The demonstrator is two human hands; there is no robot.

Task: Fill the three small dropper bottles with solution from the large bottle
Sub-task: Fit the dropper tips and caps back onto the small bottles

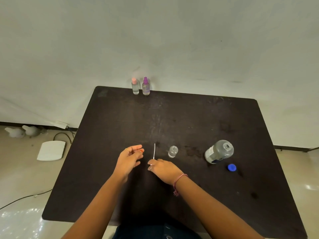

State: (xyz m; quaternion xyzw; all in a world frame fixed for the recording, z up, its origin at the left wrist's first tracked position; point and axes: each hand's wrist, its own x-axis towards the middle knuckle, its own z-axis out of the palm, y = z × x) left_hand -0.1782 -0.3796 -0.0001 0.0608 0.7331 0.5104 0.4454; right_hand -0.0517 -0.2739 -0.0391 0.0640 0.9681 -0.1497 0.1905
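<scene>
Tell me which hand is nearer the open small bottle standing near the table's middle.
Right. The right hand lies just below and left of the open small bottle, pinching the white dropper tube. The left hand is farther left, beyond that tube.

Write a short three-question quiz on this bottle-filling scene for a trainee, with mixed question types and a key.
1. True or false: the large clear plastic bottle has its round blue cap screwed on.
2. Multiple choice: the two capped small clear bottles, pink-topped and purple-topped, stand at A) the dark table's far edge, B) its near edge, C) beside the large bottle.
3. Fill the gap: the thin white dropper tube is held by the ____ hand.

Key
1. False: the blue cap lies on the table beside the open large bottle.
2. A.
3. Right: the right hand pinches its lower end; the left hand holds something small and orange.
</scene>
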